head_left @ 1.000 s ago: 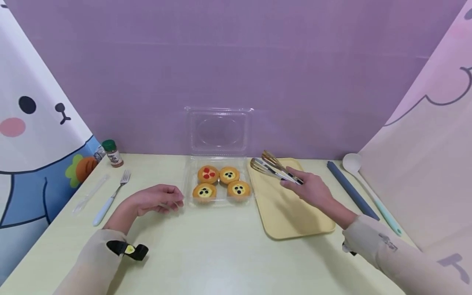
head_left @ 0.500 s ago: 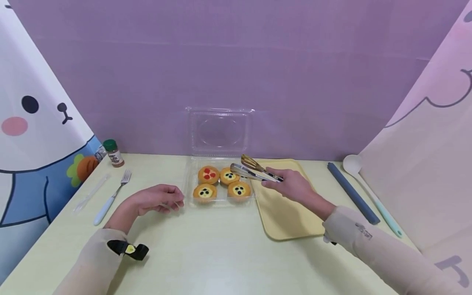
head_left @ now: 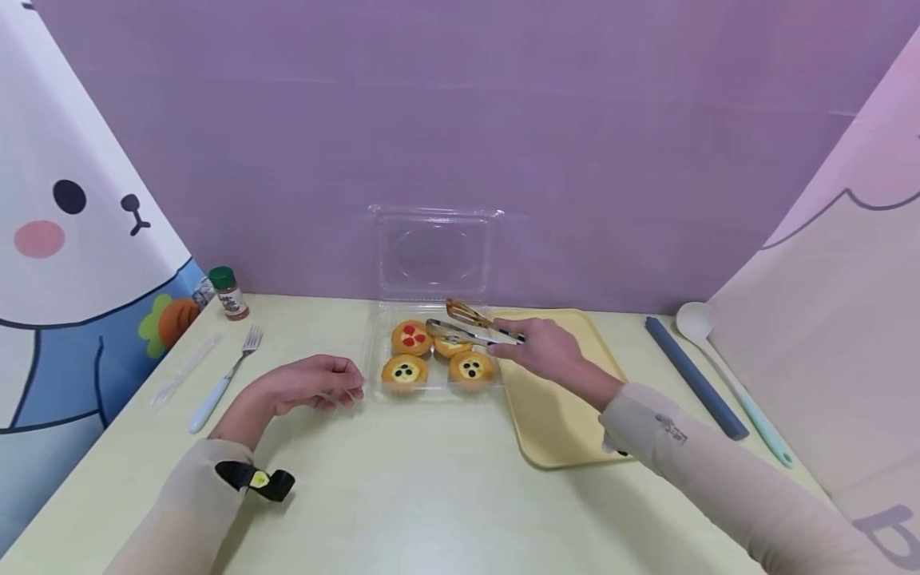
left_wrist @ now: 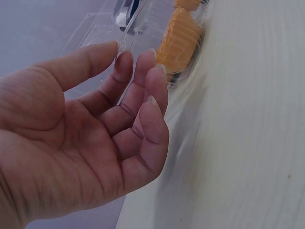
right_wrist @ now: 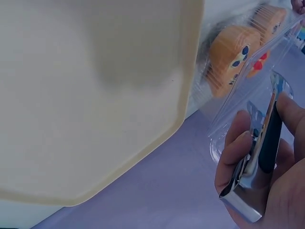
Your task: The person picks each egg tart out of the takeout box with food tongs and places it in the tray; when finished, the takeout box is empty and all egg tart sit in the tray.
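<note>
My right hand (head_left: 541,348) grips metal food tongs (head_left: 480,331), their two arms spread apart above the back right tart (head_left: 451,345), which they partly cover. The clear plastic box (head_left: 496,375) has its hinged lid raised and holds several small tarts. One tart (head_left: 412,338) has red topping; the front tarts (head_left: 471,369) have dark dots on yellow. My left hand (head_left: 316,385) is at the box's front left edge, and in the left wrist view its thumb and forefinger (left_wrist: 125,67) pinch the clear rim. In the right wrist view my fingers wrap the tongs' dark-sided handle (right_wrist: 270,138).
A yellow tray (head_left: 553,447) lies right of the box, under my right forearm. Farther right are a dark blue rod (head_left: 695,378) and a white spoon with green handle (head_left: 695,321). At left stand a fork (head_left: 228,375), a clear wrapped strip (head_left: 185,371) and a green-capped jar (head_left: 230,297).
My right hand has carried the tongs leftward, from above the tray to over the back right tart. My left hand stays at the box edge.
</note>
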{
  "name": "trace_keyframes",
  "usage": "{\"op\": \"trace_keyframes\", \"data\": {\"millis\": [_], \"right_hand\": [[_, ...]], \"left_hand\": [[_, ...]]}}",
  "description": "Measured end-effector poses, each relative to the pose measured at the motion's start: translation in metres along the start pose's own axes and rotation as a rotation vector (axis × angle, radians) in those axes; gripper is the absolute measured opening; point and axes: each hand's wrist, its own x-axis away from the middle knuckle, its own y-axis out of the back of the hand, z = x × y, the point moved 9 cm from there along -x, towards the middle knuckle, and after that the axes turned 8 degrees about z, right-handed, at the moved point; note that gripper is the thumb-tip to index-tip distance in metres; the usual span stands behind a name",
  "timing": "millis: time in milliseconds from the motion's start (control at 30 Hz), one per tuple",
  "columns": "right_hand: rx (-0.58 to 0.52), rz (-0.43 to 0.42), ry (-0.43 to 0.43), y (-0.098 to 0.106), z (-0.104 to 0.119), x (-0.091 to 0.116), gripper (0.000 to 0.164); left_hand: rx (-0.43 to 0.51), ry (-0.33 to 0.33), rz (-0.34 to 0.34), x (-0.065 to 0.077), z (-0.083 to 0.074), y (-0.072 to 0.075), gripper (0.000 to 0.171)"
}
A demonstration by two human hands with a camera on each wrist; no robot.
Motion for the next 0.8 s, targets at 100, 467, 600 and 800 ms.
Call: {"op": "trace_keyframes", "data": {"millis": [100,467,600,800], "right_hand": [[0.016,0.025,0.006,-0.005,0.006,-0.007,0.059],[0.067,0.147,0.014,-0.024,0.030,-0.030,0.060],[0.097,0.171,-0.005,-0.026,0.031,-0.033,0.061],[0.114,0.191,-0.029,-0.024,0.032,-0.035,0.060]], "left_hand": [[0.001,-0.001,0.007,-0.001,-0.001,-0.001,0.033],[0.005,0.001,0.008,0.000,0.000,-0.001,0.033],[0.009,0.007,0.004,-0.001,0.002,0.001,0.032],[0.011,0.003,0.006,-0.003,0.001,0.001,0.028]]}}
